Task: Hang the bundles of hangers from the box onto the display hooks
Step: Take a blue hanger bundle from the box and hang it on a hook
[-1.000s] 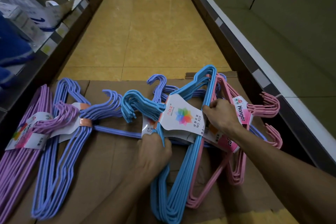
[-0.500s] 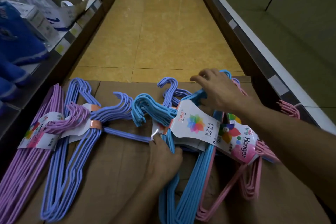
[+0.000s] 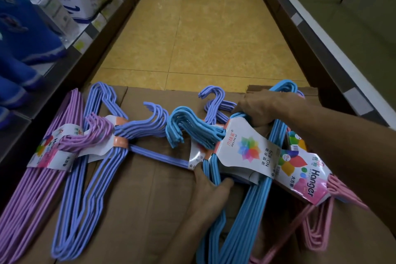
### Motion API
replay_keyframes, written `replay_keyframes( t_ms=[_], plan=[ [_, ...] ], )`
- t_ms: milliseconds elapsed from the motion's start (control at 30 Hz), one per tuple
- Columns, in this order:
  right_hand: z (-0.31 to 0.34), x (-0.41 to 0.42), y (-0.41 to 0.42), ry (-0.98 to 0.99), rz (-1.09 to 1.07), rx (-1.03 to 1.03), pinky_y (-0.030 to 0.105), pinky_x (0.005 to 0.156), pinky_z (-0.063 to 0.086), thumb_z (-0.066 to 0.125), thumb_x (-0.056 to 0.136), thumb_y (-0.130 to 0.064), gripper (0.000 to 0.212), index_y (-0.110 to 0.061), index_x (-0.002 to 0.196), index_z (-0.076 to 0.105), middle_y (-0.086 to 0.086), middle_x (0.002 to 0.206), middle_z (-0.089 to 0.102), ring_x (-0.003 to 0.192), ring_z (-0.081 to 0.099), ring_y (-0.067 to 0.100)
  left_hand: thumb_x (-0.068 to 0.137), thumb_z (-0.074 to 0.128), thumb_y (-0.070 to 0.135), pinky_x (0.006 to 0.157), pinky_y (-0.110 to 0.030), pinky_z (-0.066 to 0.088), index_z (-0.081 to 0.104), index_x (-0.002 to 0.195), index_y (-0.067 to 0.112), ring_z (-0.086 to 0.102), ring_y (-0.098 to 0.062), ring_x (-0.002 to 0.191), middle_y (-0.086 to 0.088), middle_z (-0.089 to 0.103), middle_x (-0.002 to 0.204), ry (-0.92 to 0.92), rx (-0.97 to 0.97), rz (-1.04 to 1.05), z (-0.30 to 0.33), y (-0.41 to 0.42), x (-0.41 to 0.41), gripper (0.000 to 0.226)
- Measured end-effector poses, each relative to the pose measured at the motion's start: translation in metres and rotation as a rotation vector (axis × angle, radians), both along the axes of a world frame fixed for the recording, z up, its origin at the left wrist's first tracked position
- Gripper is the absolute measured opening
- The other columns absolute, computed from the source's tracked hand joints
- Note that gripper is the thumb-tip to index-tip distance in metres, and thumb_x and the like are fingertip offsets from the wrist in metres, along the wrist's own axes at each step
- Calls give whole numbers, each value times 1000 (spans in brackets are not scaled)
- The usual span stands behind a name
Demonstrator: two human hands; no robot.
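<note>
the bundles lie spread flat across the top of a brown cardboard box (image 3: pixel 120 188) that fills the near part of the aisle, probably so each colour can be told apart and lifted out singly. the light blue bundle (image 3: pixel 246 210) sits at centre right, its hooks pointing left and its white card label facing up. the left hand (image 3: pixel 211 188) grasps it just below that label, fingers curled round the wires at the neck, where the band keeps the hangers together and the weight seems easiest to control. the right hand (image 3: pixel 261 109) reaches to the far right end of the same bundle and closes over the wires at its shoulder; the fingertips are hidden under the hand, so how tightly it clenches i cannot tell for sure, but it appears to grip. holding at two spread points likely keeps the long bundle from swinging or snagging on its neighbours. the pink bundle (image 3: pixel 315 231) lies partly beneath the blue one at near right, its label overlapping, so a snag there looks possible. a periwinkle bundle (image 3: pixel 85 178) and a lilac bundle (image 3: pixel 32 199) rest untouched to the left. no display hooks show in view; shelves run along both sides, with yellow floor between.
</note>
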State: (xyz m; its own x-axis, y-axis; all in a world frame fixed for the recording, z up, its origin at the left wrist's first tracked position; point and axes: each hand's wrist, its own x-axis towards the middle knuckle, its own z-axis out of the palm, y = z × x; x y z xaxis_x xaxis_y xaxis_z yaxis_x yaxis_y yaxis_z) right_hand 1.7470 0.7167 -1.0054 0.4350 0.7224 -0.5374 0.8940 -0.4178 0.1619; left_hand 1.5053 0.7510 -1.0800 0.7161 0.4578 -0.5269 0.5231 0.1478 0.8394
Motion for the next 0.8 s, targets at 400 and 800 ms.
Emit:
replay_keyframes(
  t_ms=[400, 800],
  plan=[
    [2, -17, -14, -62, 51, 178, 44, 86, 47, 60, 89, -29, 15, -27, 103, 65, -4, 97, 68, 97, 63, 22, 75, 55, 29, 82, -25, 45, 25, 147, 24, 56, -9, 98, 5, 58, 118, -23, 2, 14, 0, -7, 2, 79],
    [63, -25, -38, -148, 6, 322, 44, 79, 52, 62, 88, -33, 28, -31, 115, 63, 2, 97, 71, 91, 65, 26, 62, 50, 36, 88, -29, 45, 43, 138, 25, 57, -19, 103, -3, 61, 118, -152, 201, 5, 50, 6, 8, 77]
  ],
)
